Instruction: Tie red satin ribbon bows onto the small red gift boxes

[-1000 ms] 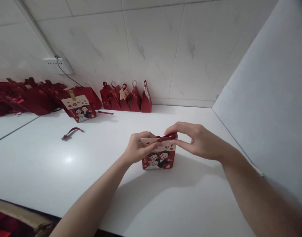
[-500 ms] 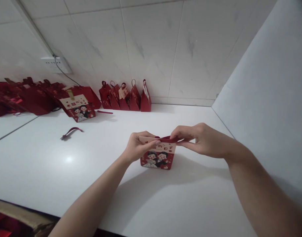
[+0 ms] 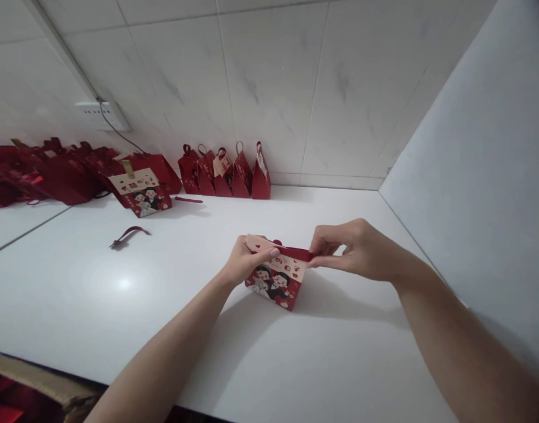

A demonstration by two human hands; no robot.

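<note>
In the middle of the white table stands a small red and cream gift box (image 3: 275,283) printed with a cartoon bridal couple. It is turned at an angle to me. My left hand (image 3: 247,258) grips its top at the left, with the thumb on the cream front panel and the fingers behind. A dark red ribbon strap (image 3: 295,254) runs along the box's top edge. My right hand (image 3: 344,249) pinches the strap's right end between thumb and fingers at the top right corner. The left fingertips are hidden behind the box.
A similar box (image 3: 148,197) with a gold loop stands at the back left, beside many red boxes (image 3: 66,173). Several looped boxes (image 3: 225,176) line the tiled wall. Loose straps (image 3: 130,232) lie on the white table (image 3: 163,305). A white panel (image 3: 481,176) rises at the right.
The box has turned so its right side comes nearer to me, and its base has shifted slightly left. My right hand has drawn the strap toward the top right corner.
</note>
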